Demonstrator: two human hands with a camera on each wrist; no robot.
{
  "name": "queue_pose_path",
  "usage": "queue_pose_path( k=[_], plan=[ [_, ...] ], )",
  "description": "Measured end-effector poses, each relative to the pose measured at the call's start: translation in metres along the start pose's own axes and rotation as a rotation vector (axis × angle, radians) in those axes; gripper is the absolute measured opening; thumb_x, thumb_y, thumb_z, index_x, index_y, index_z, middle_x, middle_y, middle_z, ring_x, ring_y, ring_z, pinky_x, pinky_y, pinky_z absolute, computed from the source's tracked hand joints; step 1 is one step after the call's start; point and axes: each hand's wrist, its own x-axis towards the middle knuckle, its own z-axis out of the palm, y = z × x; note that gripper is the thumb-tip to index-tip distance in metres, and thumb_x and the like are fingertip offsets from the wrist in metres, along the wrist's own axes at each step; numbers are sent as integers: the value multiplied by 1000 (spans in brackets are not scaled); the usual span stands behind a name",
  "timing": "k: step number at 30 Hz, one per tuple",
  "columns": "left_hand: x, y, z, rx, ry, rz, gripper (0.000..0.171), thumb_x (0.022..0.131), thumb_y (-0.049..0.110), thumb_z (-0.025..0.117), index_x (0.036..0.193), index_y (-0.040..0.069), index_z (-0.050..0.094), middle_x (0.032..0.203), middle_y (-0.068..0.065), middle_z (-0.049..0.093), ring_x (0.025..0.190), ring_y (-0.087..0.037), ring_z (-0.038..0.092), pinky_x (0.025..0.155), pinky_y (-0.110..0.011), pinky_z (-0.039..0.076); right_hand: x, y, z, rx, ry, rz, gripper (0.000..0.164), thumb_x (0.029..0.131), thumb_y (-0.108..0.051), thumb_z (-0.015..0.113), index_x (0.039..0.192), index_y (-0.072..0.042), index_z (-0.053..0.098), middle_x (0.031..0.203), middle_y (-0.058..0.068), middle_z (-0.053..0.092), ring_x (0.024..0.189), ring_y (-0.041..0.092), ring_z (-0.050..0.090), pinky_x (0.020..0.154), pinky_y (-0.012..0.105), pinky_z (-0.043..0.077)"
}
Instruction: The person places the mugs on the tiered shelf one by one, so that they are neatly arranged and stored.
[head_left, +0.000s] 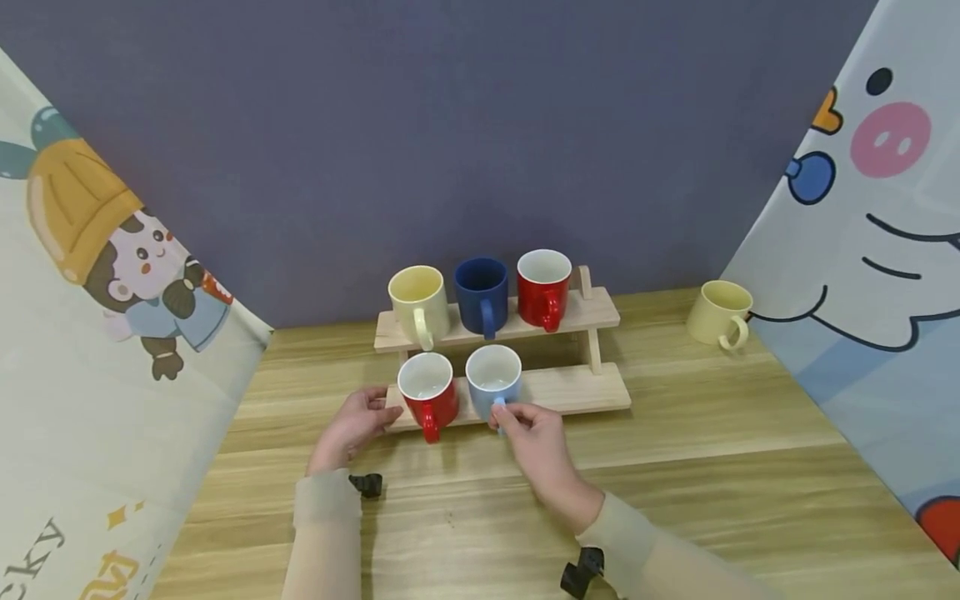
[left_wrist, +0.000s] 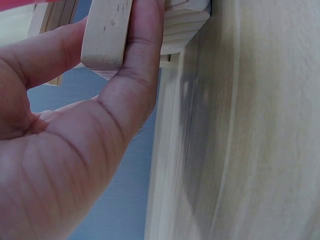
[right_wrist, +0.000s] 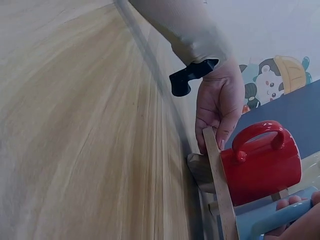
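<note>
A two-step wooden rack (head_left: 577, 387) stands on the table against the back wall. My left hand (head_left: 358, 423) pinches the left end of its lower board (left_wrist: 106, 37) between thumb and fingers. On that board, beside the hand, sits a red mug (head_left: 444, 407) with a white inside. Just right of it is a light blue mug (head_left: 483, 398), upright on the same board. My right hand (head_left: 543, 457) pinches its handle, which points toward me. The right wrist view shows the light blue handle (right_wrist: 280, 219) between the fingers and part of the mug cut off by the frame.
The upper step carries a pale yellow mug (head_left: 431, 317), a dark blue mug (head_left: 474, 307) and a red mug (head_left: 531, 298), handles facing forward. Another yellow mug (head_left: 705, 323) stands on the table (head_left: 697, 500) at the right. Printed panels border both sides.
</note>
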Motion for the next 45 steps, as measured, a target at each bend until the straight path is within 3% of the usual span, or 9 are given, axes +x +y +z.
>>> queue_pose_path(
  k=[21, 28, 35, 42, 45],
  plan=[
    [1, -1, 0, -7, 8, -11, 61, 97, -5, 63, 147, -19, 29, 115, -22, 56, 93, -21, 60, 82, -30, 56, 8, -3, -1, -37, -62, 57, 27, 95, -24, 77, 95, 2, 79, 91, 12, 75, 88, 17, 67, 77, 25, 51],
    [1, -2, -1, -8, 4, -2, 62, 98, -3, 62, 147, -19, 28, 114, -20, 57, 92, -18, 60, 81, -29, 55, 6, -4, -10, -63, -56, 54, 29, 92, -28, 79, 100, 0, 78, 94, 7, 74, 90, 20, 66, 76, 30, 53],
    [1, -2, -1, -16, 5, -2, 62, 98, -3, 63, 147, -19, 29, 114, -19, 57, 92, -18, 60, 81, -29, 55, 5, -8, -33, -89, -24, 55, 28, 93, -28, 78, 102, -1, 78, 99, 8, 74, 92, 20, 65, 77, 29, 53],
    [-1, 0, 0, -29, -14, 2, 63, 98, -4, 62, 147, -20, 27, 110, -17, 57, 90, -17, 59, 79, -28, 55, 13, -22, -74, -27, 50, -79, 26, 97, -19, 74, 105, 6, 74, 98, 16, 73, 94, 31, 70, 80, 24, 55],
    [-2, 0, 0, -23, -16, 2, 63, 98, -4, 62, 147, -20, 27, 110, -17, 57, 89, -17, 59, 78, -28, 55, 19, -31, -95, -60, 106, -130, 29, 98, -23, 73, 108, 5, 74, 101, 15, 73, 94, 24, 69, 80, 22, 55]
  ],
)
